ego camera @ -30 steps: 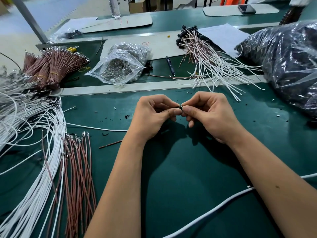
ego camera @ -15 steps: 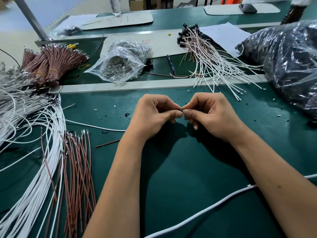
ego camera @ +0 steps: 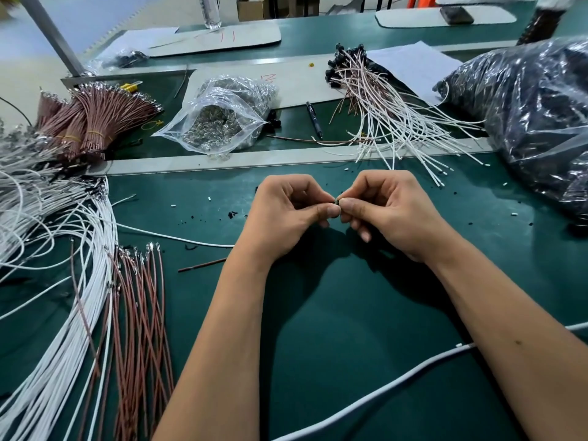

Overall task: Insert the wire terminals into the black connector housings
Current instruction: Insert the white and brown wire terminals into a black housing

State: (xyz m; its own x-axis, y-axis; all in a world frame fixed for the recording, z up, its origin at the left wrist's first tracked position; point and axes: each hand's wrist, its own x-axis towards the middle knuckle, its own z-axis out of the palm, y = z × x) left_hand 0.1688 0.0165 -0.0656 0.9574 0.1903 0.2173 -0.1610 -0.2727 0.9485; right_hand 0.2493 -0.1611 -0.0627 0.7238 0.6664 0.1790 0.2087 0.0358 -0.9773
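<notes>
Pinching at mid-bench: left hand (ego camera: 286,214) and right hand (ego camera: 391,214) meet fingertip to fingertip above the green mat (ego camera: 350,345), fingers curled, both gripping one tiny dark piece (ego camera: 336,201), mostly hidden; whether it is housing or terminal cannot be told. Loose white wires (ego camera: 47,313) and brown wires (ego camera: 143,313) lie at left. Finished leads with black housings (ego camera: 375,100) fan out behind. Clear bag of metal terminals (ego camera: 219,122) at centre back; dark bag (ego camera: 534,113) at right.
</notes>
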